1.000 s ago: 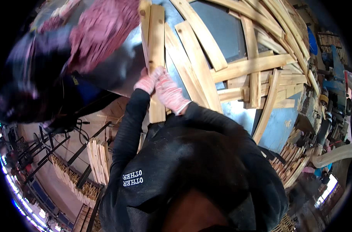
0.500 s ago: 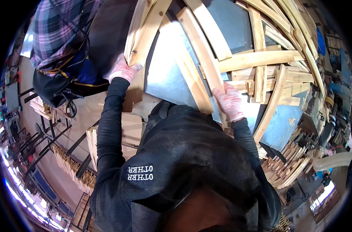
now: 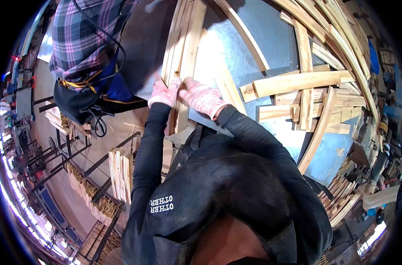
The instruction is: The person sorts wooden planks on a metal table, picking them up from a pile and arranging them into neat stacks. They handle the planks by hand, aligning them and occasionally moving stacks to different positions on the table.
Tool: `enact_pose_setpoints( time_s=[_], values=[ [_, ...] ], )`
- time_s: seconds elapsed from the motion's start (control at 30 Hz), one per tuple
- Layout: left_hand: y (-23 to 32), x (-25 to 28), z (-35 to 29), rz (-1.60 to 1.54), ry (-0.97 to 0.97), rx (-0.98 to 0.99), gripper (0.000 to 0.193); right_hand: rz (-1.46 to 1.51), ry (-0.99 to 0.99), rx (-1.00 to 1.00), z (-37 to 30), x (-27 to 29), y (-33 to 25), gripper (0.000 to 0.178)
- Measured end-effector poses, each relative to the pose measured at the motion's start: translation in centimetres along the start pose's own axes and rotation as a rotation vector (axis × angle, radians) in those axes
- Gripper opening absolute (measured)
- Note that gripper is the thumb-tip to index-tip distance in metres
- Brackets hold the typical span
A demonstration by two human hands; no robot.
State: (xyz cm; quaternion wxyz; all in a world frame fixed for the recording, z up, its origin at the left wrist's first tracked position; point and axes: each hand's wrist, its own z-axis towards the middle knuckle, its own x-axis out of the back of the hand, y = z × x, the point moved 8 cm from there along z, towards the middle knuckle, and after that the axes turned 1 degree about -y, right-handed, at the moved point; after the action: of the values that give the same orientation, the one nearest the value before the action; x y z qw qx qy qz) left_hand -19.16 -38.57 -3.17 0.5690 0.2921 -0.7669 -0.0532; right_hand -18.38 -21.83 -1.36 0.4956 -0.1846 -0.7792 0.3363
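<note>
Both my hands wear pinkish-white knit gloves and are side by side near the front edge of the metal table [image 3: 139,57]. My left hand [image 3: 164,91] is closed round the near ends of several narrow wooden strips [image 3: 171,53], which lie lengthwise away from me. Just to its right, my right hand [image 3: 204,98] grips a pale, broader wooden strip [image 3: 193,39] against the bundle, its fingertips almost touching the left hand. The strip's near end shows below the hands. Beside my right hand, another wooden strip [image 3: 227,86] lies on the table.
Curved wooden strips [image 3: 307,83] lie crossed in a loose heap on the right, with a long curved stack [image 3: 342,39] beyond. A person in a plaid shirt [image 3: 88,42] stands close at the left. Racks of stacked wood [image 3: 121,172] stand on the floor at lower left.
My right hand has moved left, bringing its strip beside those in my left hand. The left hand has shifted slightly right and nearer. The bundle is now more upright in view.
</note>
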Motion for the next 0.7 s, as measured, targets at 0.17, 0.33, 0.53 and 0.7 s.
enact_pose_setpoints(
  time_s=[0.17,0.33,0.53,0.7],
  values=[
    [2.4,0.8,-4.0,0.349,0.016,0.036,0.118,-0.525,0.733,0.13,2.6,11.5,3.8,0.062],
    [3.3,1.7,-3.3,0.262,-0.083,0.113,0.115,-0.478,0.196,-0.416,6.2,17.9,15.6,0.05],
    [-0.6,2.4,-2.1,0.266,-0.114,0.243,0.12,-0.397,0.298,-0.027,2.5,13.7,3.5,0.022],
    [-1.7,2.2,-2.6,0.097,-0.052,0.288,0.117,-0.518,0.044,0.262,1.2,-0.7,-0.6,0.026]
  ],
)
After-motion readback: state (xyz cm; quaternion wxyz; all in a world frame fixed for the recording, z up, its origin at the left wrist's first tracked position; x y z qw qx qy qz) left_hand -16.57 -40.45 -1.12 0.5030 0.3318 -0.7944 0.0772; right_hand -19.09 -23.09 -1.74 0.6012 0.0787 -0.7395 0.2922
